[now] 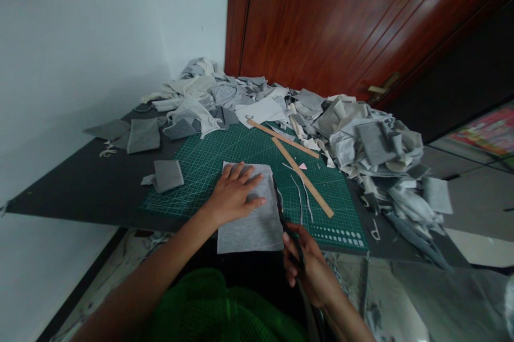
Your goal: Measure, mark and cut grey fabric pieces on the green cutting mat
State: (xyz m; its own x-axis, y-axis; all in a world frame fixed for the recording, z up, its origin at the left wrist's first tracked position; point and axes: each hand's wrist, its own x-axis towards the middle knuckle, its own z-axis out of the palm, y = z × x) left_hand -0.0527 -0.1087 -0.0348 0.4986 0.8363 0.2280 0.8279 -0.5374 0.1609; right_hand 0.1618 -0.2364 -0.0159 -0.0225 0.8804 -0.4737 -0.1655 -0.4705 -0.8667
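Note:
A light grey piece of fabric [251, 232] lies flat near the table's front edge, its lower end reaching past that edge. My left hand [236, 192] rests on it, palm down, fingers spread. At the fabric's right side, my right hand [307, 264] is wrapped around the black handles of a pair of scissors [297, 251]. The scissor blades run up along the fabric's right edge; how far apart they are is hard to make out. Thin grey fabric strips [305, 200] lie just right of the blades.
A green cutting mat [193, 181] covers the middle of the dark table [100, 187]. Two wooden rulers [311, 187] lie on it. Fabric scraps [228, 93] pile along the back, with another heap [373, 138] at right. Folded grey pieces [168, 175] sit at left.

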